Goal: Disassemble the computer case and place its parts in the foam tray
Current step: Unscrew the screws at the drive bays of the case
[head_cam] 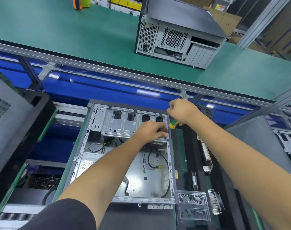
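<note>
Open case (124, 163): lying right below me, holds loose cables, drive cage (121, 123), labelled power supply (87, 163), text unreadable.
Screw tray (192, 199): beside case, small dark screws.
My right hand (183, 112): gripping green-yellow screwdriver (173, 124).
My left hand (151, 131): fingers curled on cage edge.

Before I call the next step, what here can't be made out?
Head view only:
- Screwdriver tip: hidden by the right hand.
- What the left hand pinches at the drive cage: covered by its fingers.
- Tray contents: too small.
- Case front: hidden by arms.
</note>
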`<action>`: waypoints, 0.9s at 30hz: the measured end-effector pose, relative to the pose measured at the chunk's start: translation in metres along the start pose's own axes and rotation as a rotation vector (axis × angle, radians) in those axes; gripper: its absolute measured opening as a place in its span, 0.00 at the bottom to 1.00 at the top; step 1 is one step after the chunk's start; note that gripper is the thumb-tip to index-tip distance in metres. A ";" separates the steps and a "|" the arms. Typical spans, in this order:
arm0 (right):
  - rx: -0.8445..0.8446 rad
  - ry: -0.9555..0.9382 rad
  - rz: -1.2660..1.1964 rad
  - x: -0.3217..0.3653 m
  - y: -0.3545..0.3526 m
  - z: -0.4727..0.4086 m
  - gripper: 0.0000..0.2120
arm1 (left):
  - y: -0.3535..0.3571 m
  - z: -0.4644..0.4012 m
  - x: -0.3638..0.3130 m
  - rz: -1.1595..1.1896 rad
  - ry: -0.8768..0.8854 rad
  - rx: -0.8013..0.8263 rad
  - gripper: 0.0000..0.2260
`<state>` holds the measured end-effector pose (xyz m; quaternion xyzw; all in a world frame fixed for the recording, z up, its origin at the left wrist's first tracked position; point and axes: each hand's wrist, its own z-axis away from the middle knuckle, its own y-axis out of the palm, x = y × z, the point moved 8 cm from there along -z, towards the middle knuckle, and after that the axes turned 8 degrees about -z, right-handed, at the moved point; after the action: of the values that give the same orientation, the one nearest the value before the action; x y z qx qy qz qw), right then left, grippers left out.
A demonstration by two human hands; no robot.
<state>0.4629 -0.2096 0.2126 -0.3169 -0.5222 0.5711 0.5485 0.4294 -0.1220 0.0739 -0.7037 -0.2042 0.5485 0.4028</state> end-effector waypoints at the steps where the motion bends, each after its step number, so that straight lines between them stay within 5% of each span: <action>1: -0.006 -0.017 -0.001 -0.004 -0.001 0.000 0.12 | 0.001 0.000 0.001 0.011 -0.006 0.007 0.09; 11: 0.081 -0.436 0.117 0.033 0.004 0.017 0.04 | 0.001 -0.002 0.003 0.004 -0.012 -0.016 0.02; 16: 0.008 -0.450 0.012 0.027 -0.005 0.014 0.05 | 0.001 -0.003 0.003 0.013 -0.005 0.004 0.04; 23: 0.112 -0.619 0.142 0.043 0.002 0.015 0.02 | 0.002 -0.002 0.002 -0.024 -0.015 0.018 0.05; 27: 0.068 -0.412 0.114 0.039 -0.004 0.002 0.12 | -0.001 -0.001 -0.004 -0.074 -0.016 0.023 0.07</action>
<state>0.4545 -0.1730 0.2252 -0.2038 -0.5847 0.6713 0.4074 0.4293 -0.1249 0.0770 -0.6866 -0.2270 0.5411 0.4293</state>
